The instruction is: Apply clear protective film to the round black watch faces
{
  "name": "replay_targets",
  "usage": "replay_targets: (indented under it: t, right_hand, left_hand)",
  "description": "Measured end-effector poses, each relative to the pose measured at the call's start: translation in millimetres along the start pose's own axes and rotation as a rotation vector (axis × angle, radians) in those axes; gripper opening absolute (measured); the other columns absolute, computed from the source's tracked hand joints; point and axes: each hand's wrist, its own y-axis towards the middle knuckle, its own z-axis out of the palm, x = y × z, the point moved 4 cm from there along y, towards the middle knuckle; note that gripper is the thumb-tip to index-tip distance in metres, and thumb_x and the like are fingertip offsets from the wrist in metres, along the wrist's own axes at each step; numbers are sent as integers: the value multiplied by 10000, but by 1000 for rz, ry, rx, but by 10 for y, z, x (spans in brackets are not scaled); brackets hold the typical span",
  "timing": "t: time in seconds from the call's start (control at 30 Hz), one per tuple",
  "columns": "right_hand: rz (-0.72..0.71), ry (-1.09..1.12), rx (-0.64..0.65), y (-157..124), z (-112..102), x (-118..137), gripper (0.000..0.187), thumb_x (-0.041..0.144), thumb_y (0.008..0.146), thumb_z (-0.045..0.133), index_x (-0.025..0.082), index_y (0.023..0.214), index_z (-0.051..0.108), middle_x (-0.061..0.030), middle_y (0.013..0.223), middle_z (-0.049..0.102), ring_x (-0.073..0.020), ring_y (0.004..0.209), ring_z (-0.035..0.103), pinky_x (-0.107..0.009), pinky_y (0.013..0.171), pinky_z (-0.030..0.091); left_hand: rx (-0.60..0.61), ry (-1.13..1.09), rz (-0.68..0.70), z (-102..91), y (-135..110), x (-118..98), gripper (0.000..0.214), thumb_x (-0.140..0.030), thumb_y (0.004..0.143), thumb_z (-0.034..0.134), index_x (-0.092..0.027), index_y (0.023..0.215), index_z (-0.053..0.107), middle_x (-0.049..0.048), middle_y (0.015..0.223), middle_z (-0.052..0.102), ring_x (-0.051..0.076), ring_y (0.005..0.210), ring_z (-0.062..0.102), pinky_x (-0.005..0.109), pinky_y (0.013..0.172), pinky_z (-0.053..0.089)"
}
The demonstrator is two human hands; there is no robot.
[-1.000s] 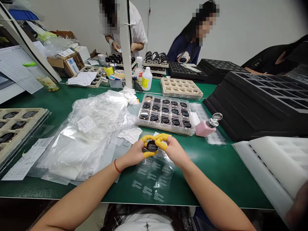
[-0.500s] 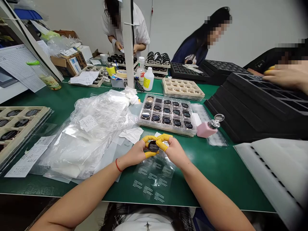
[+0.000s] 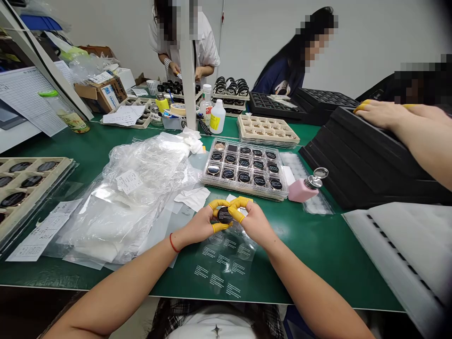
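My left hand (image 3: 206,223), with yellow finger cots, grips a round black watch face (image 3: 225,215) by its rim, thumb below and fingers above. Small white print shows on its dark front. My right hand (image 3: 249,217), also in yellow finger cots, has thumb and forefinger closed at the watch face's upper right edge; whether a film is pinched there too is too small to tell. Below both hands lies a clear sheet of round printed film stickers (image 3: 223,259). Beyond them sits a clear plastic tray (image 3: 243,186) holding several similar watch faces.
Crumpled clear plastic bags (image 3: 141,188) lie left, beside a cream tray (image 3: 63,165) of watch faces. A pink pump bottle (image 3: 302,189) stands right of the clear tray. Black foam trays (image 3: 360,165) rise at right, under a co-worker's hands (image 3: 383,113). Two other people work behind.
My hands and the watch face stay almost in place. At right, a co-worker's hands have shifted leftward over the near black foam trays.
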Motion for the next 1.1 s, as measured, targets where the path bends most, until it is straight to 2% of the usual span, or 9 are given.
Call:
replay_targets:
  t: [0.9,1.03,1.1]
  right_hand:
    - [-43,-97,-38,-15,30,-12,88,245,760,535,210,713,600,-18,835,637,-193,842,548,-337,785,400]
    - [-62,-114,-61,37,-89,-86,140,308,801,521,218,866,605,-32,926,636,-197,888,558,-343,806,414]
    - [-96,-232,-110,98,-224,-173,190,323,809,523,216,945,601,-54,976,629,-213,926,550,-359,822,409]
  left_hand:
    - [8,22,-10,3,-7,-21,476,-267,735,681,-235,1154,458,27,951,624,173,833,621,327,782,489]
    - [-13,-21,-40,-10,3,-9,470,-262,731,686,-230,1138,453,33,960,621,178,853,621,323,783,486]
    - [-26,-50,-63,-21,11,1,477,-257,722,695,-227,1131,451,33,964,616,176,861,619,318,786,485]
